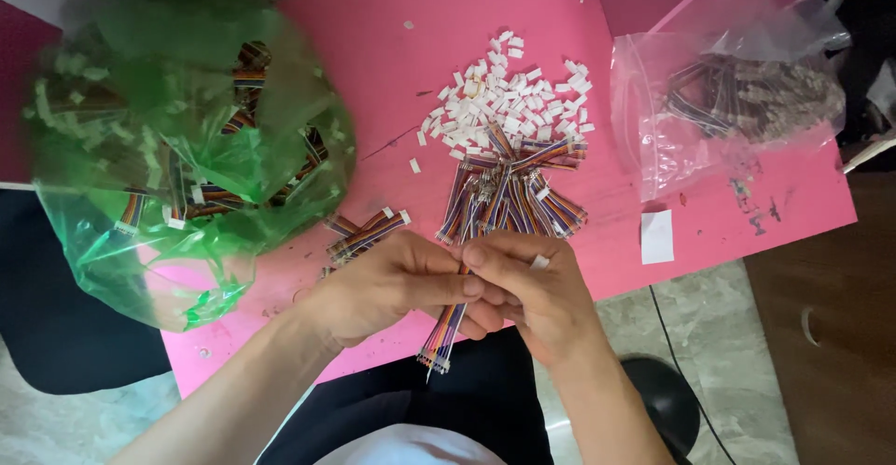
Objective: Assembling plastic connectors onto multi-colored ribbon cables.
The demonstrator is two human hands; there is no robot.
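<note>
Both hands meet at the table's near edge: the left hand (392,283) and right hand (527,288) pinch closed around one multicoloured ribbon cable (446,330), whose free end hangs below the grip, while a small white piece (539,262) rests on the right fingers. Just beyond the grip lies a bundle of cables (513,194), and beyond that a heap of loose white connector housings (509,96). Judged from that heap, much work remains. Left of the grip sits a full green bag (187,138); to the right, a clear bag (737,101).
</note>
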